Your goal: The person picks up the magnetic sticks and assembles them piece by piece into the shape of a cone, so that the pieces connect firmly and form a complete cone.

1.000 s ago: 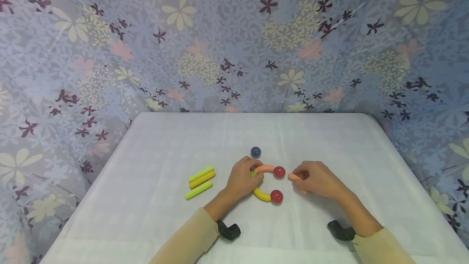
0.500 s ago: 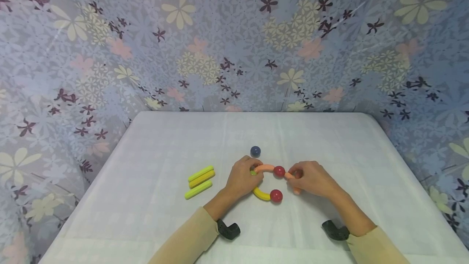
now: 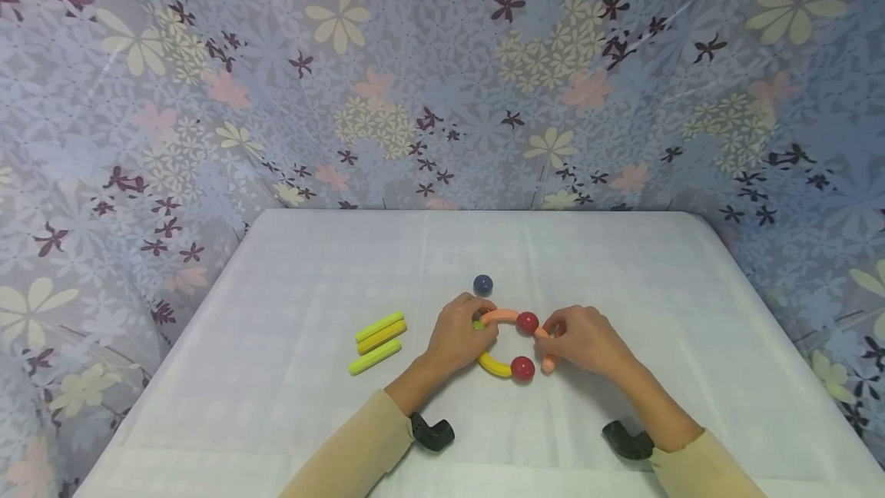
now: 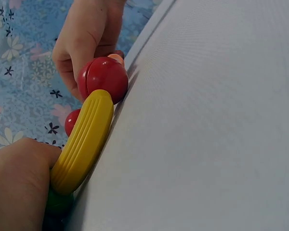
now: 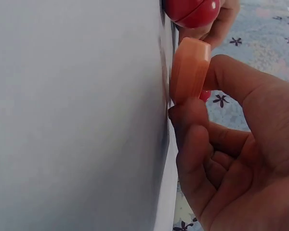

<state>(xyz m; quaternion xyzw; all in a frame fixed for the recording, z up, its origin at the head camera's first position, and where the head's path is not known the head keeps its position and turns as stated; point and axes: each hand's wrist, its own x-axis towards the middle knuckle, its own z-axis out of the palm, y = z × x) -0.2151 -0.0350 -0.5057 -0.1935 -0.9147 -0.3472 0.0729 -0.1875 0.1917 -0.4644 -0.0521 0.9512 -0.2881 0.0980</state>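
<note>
My left hand (image 3: 459,335) grips a green ball (image 3: 478,325), mostly hidden by its fingers. From that ball a curved orange rod (image 3: 501,315) leads to one red ball (image 3: 528,322), and a ridged, curved yellow rod (image 4: 84,142) leads to another red ball (image 4: 106,79) nearer the body. Between thumb and fingers, my right hand (image 3: 588,339) pinches a second curved orange rod (image 5: 190,72). Its far end meets the upper red ball; its lower end points toward the body, a short gap right of the lower red ball. Together the pieces outline most of a ring.
Left of the hands lie two lime-yellow rods and a deeper yellow rod (image 3: 382,336) side by side. A dark blue ball (image 3: 482,285) sits just beyond the left hand. The white-covered table (image 3: 311,267) ends at a flowered cloth backdrop (image 3: 442,98).
The right hand has moved left, bringing its orange rod up to the upper red ball and turning the lower end inward. The left hand stays in place on the green ball.
</note>
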